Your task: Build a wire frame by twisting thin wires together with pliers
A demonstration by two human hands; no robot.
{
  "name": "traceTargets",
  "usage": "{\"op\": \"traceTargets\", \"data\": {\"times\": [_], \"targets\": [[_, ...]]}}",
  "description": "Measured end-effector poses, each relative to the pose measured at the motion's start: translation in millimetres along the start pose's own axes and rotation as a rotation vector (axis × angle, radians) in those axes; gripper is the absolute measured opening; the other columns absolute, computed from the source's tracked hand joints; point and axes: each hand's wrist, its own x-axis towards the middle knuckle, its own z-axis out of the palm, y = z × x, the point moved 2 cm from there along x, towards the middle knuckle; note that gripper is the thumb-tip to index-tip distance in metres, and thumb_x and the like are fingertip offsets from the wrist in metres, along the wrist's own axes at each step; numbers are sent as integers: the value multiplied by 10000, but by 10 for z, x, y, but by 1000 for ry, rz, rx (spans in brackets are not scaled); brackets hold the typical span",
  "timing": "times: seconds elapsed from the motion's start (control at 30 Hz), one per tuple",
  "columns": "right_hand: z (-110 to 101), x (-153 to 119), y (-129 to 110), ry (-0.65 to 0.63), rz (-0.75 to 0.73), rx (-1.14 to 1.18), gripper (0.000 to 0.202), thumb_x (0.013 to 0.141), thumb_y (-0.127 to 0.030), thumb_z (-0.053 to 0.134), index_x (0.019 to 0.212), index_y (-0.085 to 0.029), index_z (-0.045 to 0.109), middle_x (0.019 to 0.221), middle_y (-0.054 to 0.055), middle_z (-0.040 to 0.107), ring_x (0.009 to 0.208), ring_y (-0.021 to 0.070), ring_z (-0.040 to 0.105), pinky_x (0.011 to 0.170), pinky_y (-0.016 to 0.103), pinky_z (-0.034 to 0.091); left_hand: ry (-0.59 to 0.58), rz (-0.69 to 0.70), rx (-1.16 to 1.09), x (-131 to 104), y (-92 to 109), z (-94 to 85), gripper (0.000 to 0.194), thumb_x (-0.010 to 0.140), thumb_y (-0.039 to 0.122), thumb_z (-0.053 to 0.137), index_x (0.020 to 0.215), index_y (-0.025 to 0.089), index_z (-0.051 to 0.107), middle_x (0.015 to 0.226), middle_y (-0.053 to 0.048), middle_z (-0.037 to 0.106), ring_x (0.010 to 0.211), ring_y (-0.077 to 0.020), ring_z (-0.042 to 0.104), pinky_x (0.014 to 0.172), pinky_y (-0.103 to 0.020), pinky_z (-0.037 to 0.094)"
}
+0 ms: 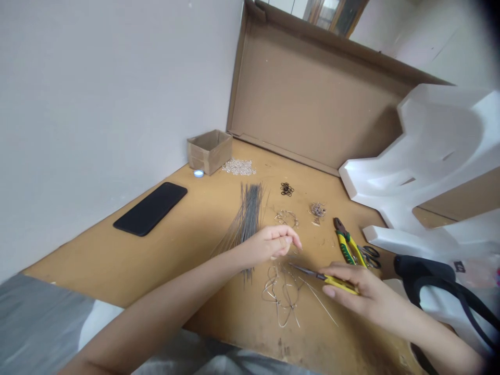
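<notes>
My right hand (357, 286) grips yellow-handled needle-nose pliers (332, 280), their thin dark tip pointing left. Just up and left of that tip, my left hand (278, 242) is closed with its fingers curled together; anything pinched in them is too fine to make out. Below the hands lie several bent wire loops (283, 299) and a straight piece of wire (322, 302). A bundle of long straight grey wires (250, 208) runs partly beneath my left wrist. Beyond my left hand sits a small ring of thin wire pieces (288, 217).
Small black rings (287, 189), a silvery heap (317, 209) and clear beads (240, 166) lie further back. Green-yellow pliers (347, 245) and scissors (370, 255) are at right. A black phone (152, 208), a cardboard box (211, 156), a large carton (312, 99) and white foam (422, 151) surround the workspace.
</notes>
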Motion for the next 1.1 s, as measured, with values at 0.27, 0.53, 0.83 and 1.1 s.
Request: {"op": "traceTargets", "data": {"times": [0.27,0.53,0.83,1.1], "targets": [[62,57,-92,-2,5,-90,226,858,-337,453,964,-200,598,833,20,629,692,123,579,639,232,453,-3,-54,-136,34,-99,-23,177,836,291,427,849,135,509,487,87,277,413,-45,161,391,-166,143],[54,62,-156,-16,69,-145,238,860,-358,440,948,-209,603,799,18,617,658,124,564,622,242,423,45,19,98,3,-66,26,218,865,302,376,861,134,514,501,79,288,436,-49,222,434,-180,195],[45,77,-84,-65,118,-58,274,838,-417,445,878,-209,618,806,25,627,709,155,564,654,256,405,25,34,167,-21,-24,53,234,870,309,356,866,137,514,508,79,288,443,-54,235,442,-187,211],[64,91,-79,-55,114,-41,270,838,-394,439,795,-194,616,748,21,624,661,150,546,610,247,381,27,6,259,-37,10,77,228,868,295,359,873,142,527,521,73,306,462,-57,267,458,-188,230]]}}
